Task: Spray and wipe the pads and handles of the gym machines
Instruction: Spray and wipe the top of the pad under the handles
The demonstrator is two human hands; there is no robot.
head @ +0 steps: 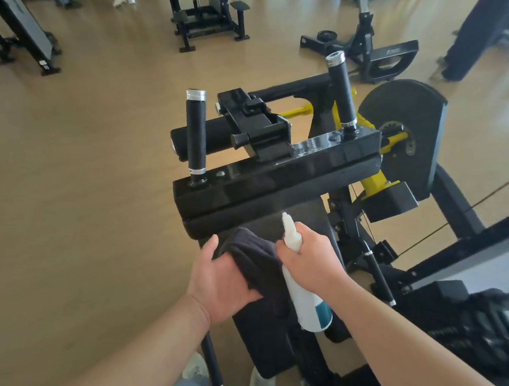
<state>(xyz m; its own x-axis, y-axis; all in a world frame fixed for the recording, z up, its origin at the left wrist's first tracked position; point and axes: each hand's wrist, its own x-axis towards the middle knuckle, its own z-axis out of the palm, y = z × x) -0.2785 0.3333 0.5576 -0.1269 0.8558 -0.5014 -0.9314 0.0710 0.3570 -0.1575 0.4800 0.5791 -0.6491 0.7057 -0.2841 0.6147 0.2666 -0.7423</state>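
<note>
At the black pad [213, 220], your right grip [309, 251] is holding the bottle [302, 297].
Your left grip [222, 283] is clutching the cloth [253, 255].

No legible text, bike base [394, 52] logo — blurred

I read a white plastic spray bottle [305, 294] with a teal band round its base, next to a plain dark charcoal fabric cloth [253, 255]. The thick rectangular vinyl pad [213, 220] is black, and the steel frame plate [280, 170] above it is glossy black. The near cylindrical handle [195, 131] and the far cylindrical handle [342, 89], 2 in all, are matte black with silver caps and collars. The painted metal levers [374, 182] are yellow. The smooth floor [76, 191] is tan with pale glare patches.
</note>
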